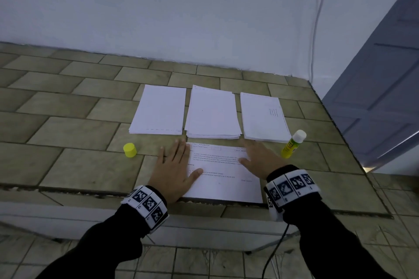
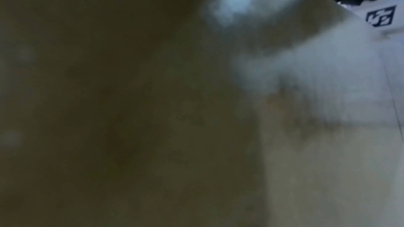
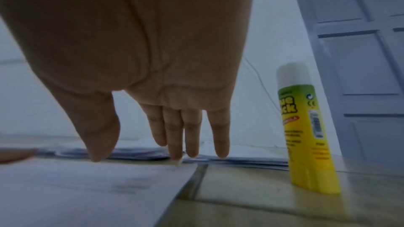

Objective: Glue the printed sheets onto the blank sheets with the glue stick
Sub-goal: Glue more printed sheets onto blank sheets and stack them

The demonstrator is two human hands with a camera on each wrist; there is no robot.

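Note:
A printed sheet (image 1: 224,174) lies flat on the tiled surface in front of me. My left hand (image 1: 174,165) presses flat on its left edge, fingers straight and thumb on the text. My right hand (image 1: 256,156) rests flat on its far right corner, fingers spread (image 3: 174,135). Behind it lie three paper stacks: left (image 1: 158,110), middle (image 1: 213,113), right (image 1: 263,118). The yellow glue stick (image 1: 292,144) (image 3: 306,130) stands upright with a white top, just right of my right hand. Its yellow cap (image 1: 130,150) sits left of my left hand. The left wrist view is blurred and dark.
A white wall runs behind the stacks, with a thin cable (image 1: 316,29) hanging down it. A grey-blue panelled door (image 1: 385,75) stands at the right. The tiled surface ends in a step edge (image 1: 90,190) near me, with lower floor tiles below.

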